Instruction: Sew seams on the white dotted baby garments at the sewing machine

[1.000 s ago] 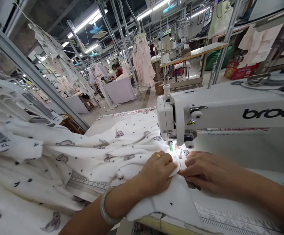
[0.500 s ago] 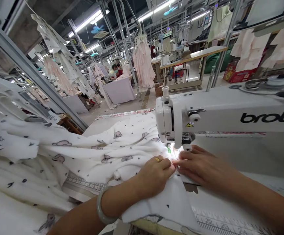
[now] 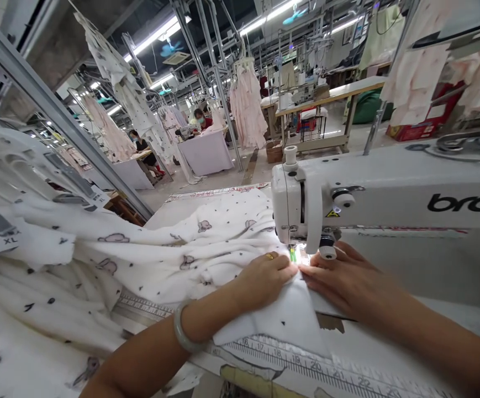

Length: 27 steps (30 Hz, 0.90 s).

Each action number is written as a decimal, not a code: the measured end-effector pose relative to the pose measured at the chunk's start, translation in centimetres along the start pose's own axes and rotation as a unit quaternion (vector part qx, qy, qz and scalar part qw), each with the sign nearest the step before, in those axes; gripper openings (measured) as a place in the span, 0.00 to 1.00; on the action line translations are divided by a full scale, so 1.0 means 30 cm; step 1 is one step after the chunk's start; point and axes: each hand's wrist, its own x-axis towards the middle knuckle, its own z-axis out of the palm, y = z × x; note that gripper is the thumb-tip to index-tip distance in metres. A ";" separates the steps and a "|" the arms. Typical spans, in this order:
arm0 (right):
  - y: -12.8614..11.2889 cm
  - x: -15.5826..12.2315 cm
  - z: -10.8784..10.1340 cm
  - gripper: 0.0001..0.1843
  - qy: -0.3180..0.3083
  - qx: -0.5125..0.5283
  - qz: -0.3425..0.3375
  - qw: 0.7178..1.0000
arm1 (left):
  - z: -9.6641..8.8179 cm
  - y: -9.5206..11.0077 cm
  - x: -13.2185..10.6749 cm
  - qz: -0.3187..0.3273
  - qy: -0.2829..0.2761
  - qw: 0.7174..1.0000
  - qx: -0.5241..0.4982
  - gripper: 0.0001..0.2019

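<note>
White fabric printed with small animals and dark specks lies bunched across the machine table and runs under the needle area. My left hand is closed on the fabric just in front of the lit presser foot, with a ring and a pale bangle on that arm. Close beside it, my right hand has its thumb and forefinger at the fabric edge; its other fingers reach partly behind the white sewing machine. A bright green bit shows at the needle. A smooth flap of fabric hangs toward me.
A printed ruler strip runs along the table's front edge. Hangers with an XL tag and more printed cloth crowd the left. A metal post slants behind them. Farther back are pink garments, workbenches and people seated at work.
The fabric flap has slid away from me toward the needle, uncovering more ruler. Both hands have moved slightly forward with it, closer to the presser foot. The whole view has shifted a little.
</note>
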 end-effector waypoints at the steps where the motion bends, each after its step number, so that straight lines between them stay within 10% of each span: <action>1: 0.004 -0.004 0.005 0.18 0.000 -0.003 0.003 1.000 | 0.001 0.000 0.007 -0.009 0.000 1.000 0.005 0.14; 10: 0.004 0.005 -0.024 0.17 -0.006 0.028 -0.040 0.999 | -0.021 0.014 -0.009 -0.032 0.048 0.998 0.022 0.12; 16: -0.048 0.009 -0.052 0.16 -0.138 0.124 -0.042 0.982 | -0.059 0.029 -0.041 -0.078 0.114 0.990 0.037 0.07; 27: -0.078 0.012 -0.037 0.13 -0.155 0.171 -0.010 0.973 | -0.031 0.105 -0.002 -0.061 0.001 0.998 0.022 0.06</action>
